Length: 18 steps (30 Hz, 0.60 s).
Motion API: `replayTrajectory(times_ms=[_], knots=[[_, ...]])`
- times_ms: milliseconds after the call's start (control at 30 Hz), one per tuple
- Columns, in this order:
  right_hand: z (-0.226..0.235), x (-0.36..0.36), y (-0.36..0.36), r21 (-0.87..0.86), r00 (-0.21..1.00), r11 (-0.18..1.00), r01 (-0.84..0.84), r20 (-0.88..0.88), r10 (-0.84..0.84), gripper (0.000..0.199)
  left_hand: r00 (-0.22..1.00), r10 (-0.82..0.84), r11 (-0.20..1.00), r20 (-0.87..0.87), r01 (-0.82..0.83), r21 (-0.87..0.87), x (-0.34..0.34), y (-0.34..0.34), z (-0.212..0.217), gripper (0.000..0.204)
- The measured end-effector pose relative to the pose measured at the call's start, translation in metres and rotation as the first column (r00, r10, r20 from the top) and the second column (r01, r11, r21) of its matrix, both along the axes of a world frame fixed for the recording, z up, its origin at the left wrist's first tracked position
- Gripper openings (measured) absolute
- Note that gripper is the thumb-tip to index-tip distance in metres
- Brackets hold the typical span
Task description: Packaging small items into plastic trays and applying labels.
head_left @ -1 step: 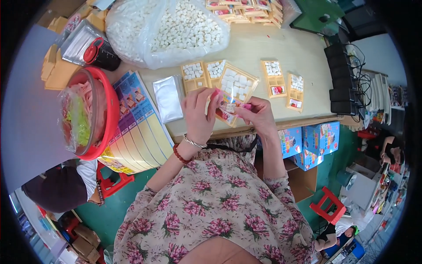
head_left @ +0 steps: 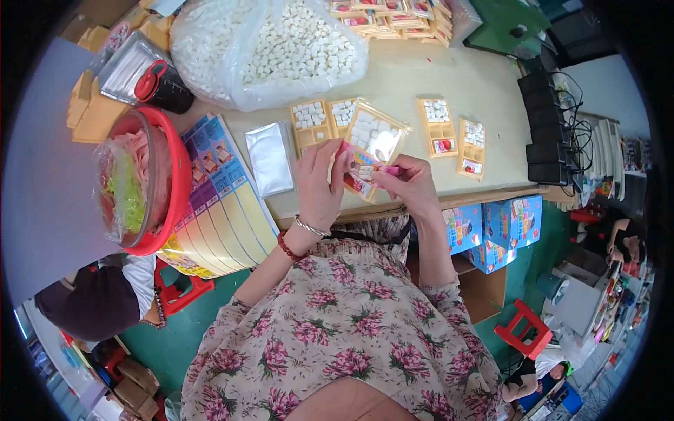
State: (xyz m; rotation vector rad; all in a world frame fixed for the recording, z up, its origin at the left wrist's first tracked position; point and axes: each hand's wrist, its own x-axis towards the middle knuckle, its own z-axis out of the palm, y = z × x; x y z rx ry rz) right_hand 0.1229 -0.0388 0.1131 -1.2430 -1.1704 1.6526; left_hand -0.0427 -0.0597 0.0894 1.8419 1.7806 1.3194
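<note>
A small pink-edged printed packet (head_left: 366,171) is held by both my hands over the lower end of a yellow compartment tray. My left hand (head_left: 319,170) is closed, its fingertips pinching the packet's left edge. My right hand (head_left: 413,186) is closed too, thumb and fingers pinching the pink right end. The upper part of that tray (head_left: 378,132), filled with white pieces, shines with glare under clear plastic. Behind it are two more yellow trays (head_left: 309,116) with white pieces, partly hidden by my left hand and the held tray. To the right stand two other part-filled trays (head_left: 437,126) (head_left: 472,146).
A big clear bag of white pieces (head_left: 298,52) sits at the back, beside stacked trays (head_left: 397,17). On the left are silver pouches (head_left: 270,160), printed sheets (head_left: 217,217), a red basin (head_left: 179,175) and a black lidded cup (head_left: 168,91). Blue boxes (head_left: 516,219) stand below the table's right edge.
The tray under my hands has tilted slightly, and the glare on its plastic has grown. My right fingers have shifted a little on the packet's pink end.
</note>
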Motion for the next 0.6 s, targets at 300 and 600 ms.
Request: replayTrajectory(times_ms=[300,600], knots=[[0.015,-0.008,0.019,0.021,0.918,0.966,-0.257,0.318,0.237,0.047,0.333,0.019,0.747,0.943,0.622,-0.235,-0.037,0.010,-0.013,0.021],[0.020,-0.007,0.034,-0.106,0.880,0.950,-0.294,0.357,0.312,0.108,0.750,0.072,0.943,0.658,0.164,-0.290,-0.028,0.001,-0.008,0.016]])
